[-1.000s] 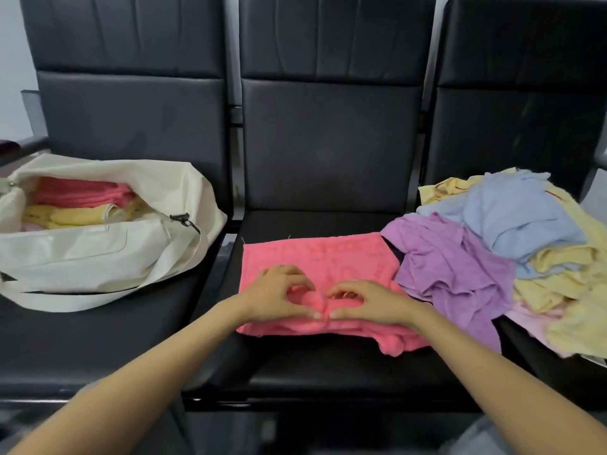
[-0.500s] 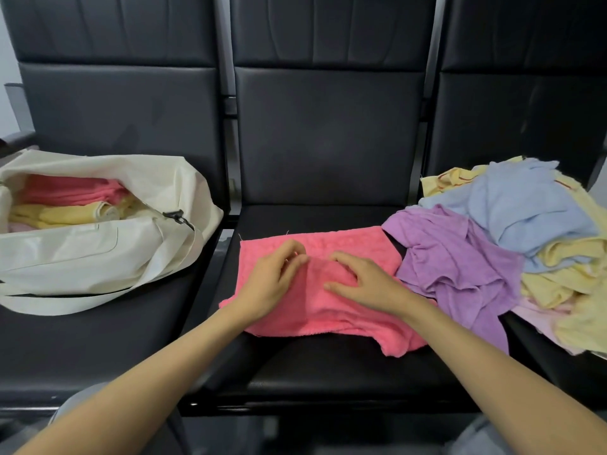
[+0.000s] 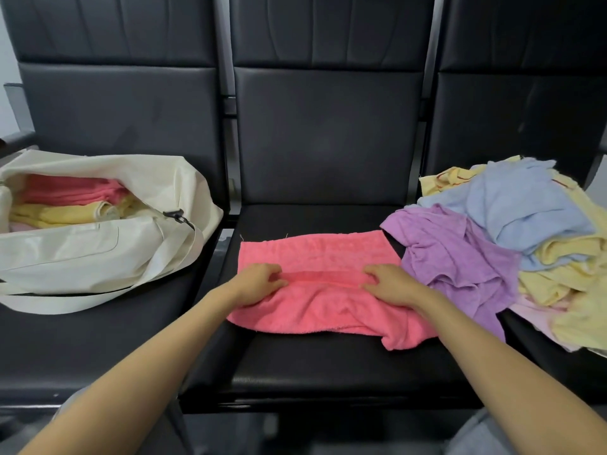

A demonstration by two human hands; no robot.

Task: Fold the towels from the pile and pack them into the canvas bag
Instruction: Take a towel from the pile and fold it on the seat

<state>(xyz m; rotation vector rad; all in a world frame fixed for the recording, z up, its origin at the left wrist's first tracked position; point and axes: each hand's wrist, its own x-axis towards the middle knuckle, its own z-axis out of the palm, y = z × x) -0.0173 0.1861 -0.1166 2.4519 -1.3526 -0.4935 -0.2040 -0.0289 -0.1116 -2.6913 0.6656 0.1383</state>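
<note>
A pink towel (image 3: 322, 257) lies spread on the middle black seat, with a raised crease running across its middle. My left hand (image 3: 259, 282) pinches the crease at its left end and my right hand (image 3: 387, 282) pinches it at the right end. The towel's near right corner is crumpled at the seat's front. The cream canvas bag (image 3: 98, 254) lies open on the left seat, holding folded pink and yellow towels (image 3: 72, 200). The pile of unfolded towels (image 3: 512, 231), purple, blue, yellow and pale pink, covers the right seat.
Three black padded seats (image 3: 328, 366) stand in a row with tall backrests. A metal gap (image 3: 220, 247) separates the left and middle seats. The bag's strap (image 3: 65, 302) trails over the left seat's front. My knees show at the bottom edge.
My hands have slid apart from the middle of the pink towel toward its left and right sides, pulling up a crease between them.
</note>
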